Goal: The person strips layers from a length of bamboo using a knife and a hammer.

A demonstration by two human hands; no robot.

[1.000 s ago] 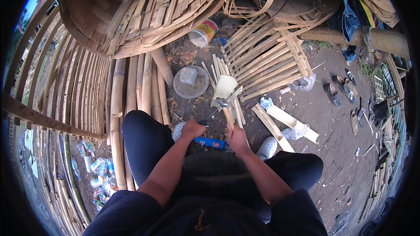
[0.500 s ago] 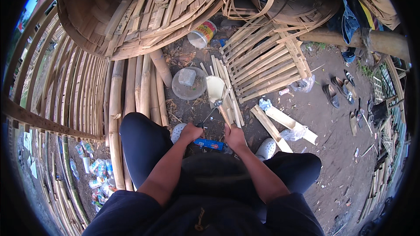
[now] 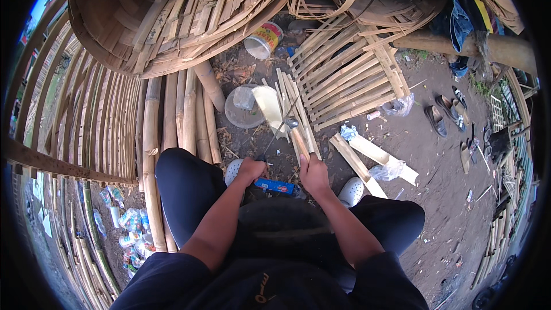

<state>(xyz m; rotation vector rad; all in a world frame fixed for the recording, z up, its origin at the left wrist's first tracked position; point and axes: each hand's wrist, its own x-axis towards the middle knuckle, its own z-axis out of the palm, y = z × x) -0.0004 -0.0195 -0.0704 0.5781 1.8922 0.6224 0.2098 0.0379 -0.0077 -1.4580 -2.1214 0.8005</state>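
Note:
My left hand (image 3: 251,171) is closed round the handle of a knife (image 3: 272,144), seen nearly edge-on as a thin dark line slanting up and right. My right hand (image 3: 313,173) grips the wooden handle of a hammer (image 3: 299,140). The hammer's metal head lies over the blade's line; I cannot tell whether they touch. Just beyond, a pale, wide piece of split bamboo (image 3: 266,105) leans at a tilt beside several narrow bamboo strips (image 3: 294,100). On the ground between my hands is a blue packet (image 3: 274,186).
A round clear lid (image 3: 232,116) bears a pale block (image 3: 244,100). Beyond lies a plastic tub (image 3: 261,46); a slatted bamboo panel (image 3: 344,74) is at right. Bamboo poles (image 3: 170,112) run along my left. Split bamboo halves (image 3: 387,161) and shoes (image 3: 436,120) lie to the right.
The wide bamboo piece has tipped over to the left. The hammer and my right hand have shifted slightly right and up, and more of the knife's line shows.

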